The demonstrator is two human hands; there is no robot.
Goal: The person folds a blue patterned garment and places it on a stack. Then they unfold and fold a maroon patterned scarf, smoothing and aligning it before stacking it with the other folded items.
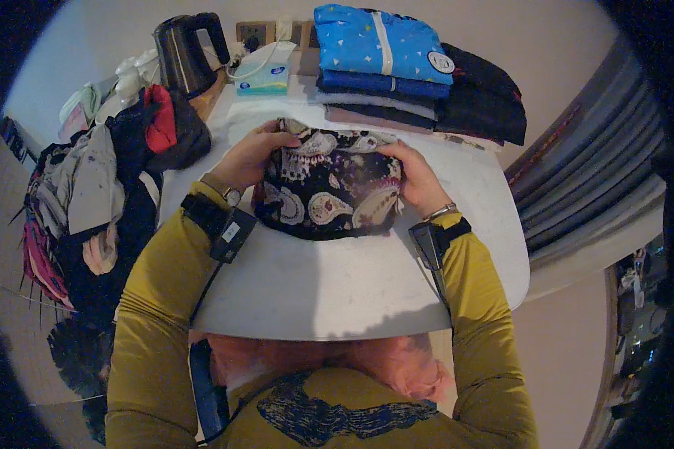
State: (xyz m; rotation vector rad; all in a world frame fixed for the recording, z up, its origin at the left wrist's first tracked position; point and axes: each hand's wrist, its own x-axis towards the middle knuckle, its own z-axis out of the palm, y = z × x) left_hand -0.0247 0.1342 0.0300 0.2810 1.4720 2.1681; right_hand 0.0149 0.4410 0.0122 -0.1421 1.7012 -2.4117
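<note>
Black cloth with a cream paisley print, the paisley cloth (333,191), sits across the back half of the white table (277,292), midway between its left and right edges and well apart from the front edge. It looks folded into a compact, soft bundle, its far side thicker and slightly rumpled.

The step in hand appears to be shaping or folding this cloth with both hands at once. A next move would call for matching the two far corners, an even pull between the hands, and a smoothing stroke, since such limp fabric could slip out of line.

The left hand (252,159) grips the far left corner, thumb lying on top and pointing inward; its fingers are mostly hidden behind the fabric. The right hand (421,178) pinches the far right corner likewise, thumb over the upper side. Both grips are closed on the cloth, with only its thickness between thumb and fingers. Whether its underside rests fully on the surface, I cannot tell.

Along the back edge, toward the right corner, stands a stack of folded clothes (382,45), with a tissue pack (264,75) to its left. A clothes heap (93,179) lies by the left edge.
</note>
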